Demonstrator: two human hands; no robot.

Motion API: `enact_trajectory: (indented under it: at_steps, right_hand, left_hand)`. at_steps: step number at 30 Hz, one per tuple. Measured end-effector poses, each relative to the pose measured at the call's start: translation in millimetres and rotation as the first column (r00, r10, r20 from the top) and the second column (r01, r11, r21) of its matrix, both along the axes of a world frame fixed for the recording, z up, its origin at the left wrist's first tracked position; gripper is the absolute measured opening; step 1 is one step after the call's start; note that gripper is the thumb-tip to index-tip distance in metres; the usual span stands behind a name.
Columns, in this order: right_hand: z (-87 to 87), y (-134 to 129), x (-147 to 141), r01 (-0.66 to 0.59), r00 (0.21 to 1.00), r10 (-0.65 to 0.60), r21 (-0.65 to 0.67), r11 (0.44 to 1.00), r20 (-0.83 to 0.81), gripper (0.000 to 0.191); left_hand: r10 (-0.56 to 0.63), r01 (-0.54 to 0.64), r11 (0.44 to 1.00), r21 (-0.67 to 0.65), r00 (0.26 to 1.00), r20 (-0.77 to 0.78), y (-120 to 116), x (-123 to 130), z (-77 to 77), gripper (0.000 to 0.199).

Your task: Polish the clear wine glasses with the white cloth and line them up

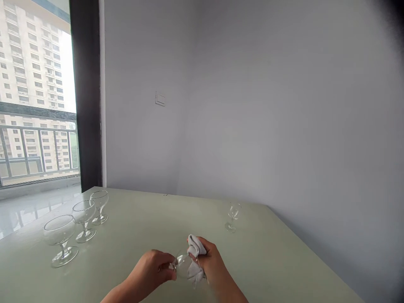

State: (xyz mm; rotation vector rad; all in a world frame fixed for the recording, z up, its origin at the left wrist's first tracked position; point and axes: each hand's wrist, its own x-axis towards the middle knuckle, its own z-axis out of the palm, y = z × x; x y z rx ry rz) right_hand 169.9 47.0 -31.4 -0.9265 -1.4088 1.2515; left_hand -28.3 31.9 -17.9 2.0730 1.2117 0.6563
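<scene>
Near the table's front, my left hand is closed around the stem end of a clear wine glass, which lies on its side in the air with its bowl toward the right. My right hand grips a white cloth at the rim of that glass. Part of the cloth shows inside or behind the bowl; the clear glass makes it hard to tell which. The foot of the glass is mostly hidden by my left fingers.
Three stemmed glasses stand upright in a row at the left: a near one, a middle one and a far one. A smaller stemmed glass stands at the back right. The pale green table meets grey walls behind.
</scene>
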Motion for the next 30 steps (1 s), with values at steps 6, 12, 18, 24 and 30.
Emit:
enact_trajectory:
  at_steps: [6,12,18,24,30]
  right_hand:
    - [-0.2,-3,-13,0.086,0.960,-0.181,-0.391,0.917,-0.214,0.057]
    - [3.7,-12,-23,-0.125,0.801,-0.271,-0.592,0.796,-0.534,0.045]
    - [-4.5,-19,-35,-0.208,0.796,-0.178,-0.538,0.817,-0.579,0.042]
    - [-9.6,-23,-39,0.239,0.971,-0.238,0.094,0.967,-0.021,0.036]
    - [3.8,-30,-16,0.405,0.812,-0.553,0.499,0.766,0.189,0.032]
  left_hand:
    - [0.232,0.110,0.566,0.817,0.930,-0.286,2,-4,-5.7,0.022]
    - [0.322,0.139,0.392,0.909,0.905,-0.277,2,-13,-9.9,0.023]
    - [0.376,-0.306,0.742,0.597,0.927,0.007,10,-15,-14.8,0.024]
    - [0.428,-0.296,0.900,-0.319,0.735,0.526,16,-6,-11.4,0.040]
    - [0.382,0.039,0.876,-0.480,0.549,0.743,1,28,-19.8,0.044]
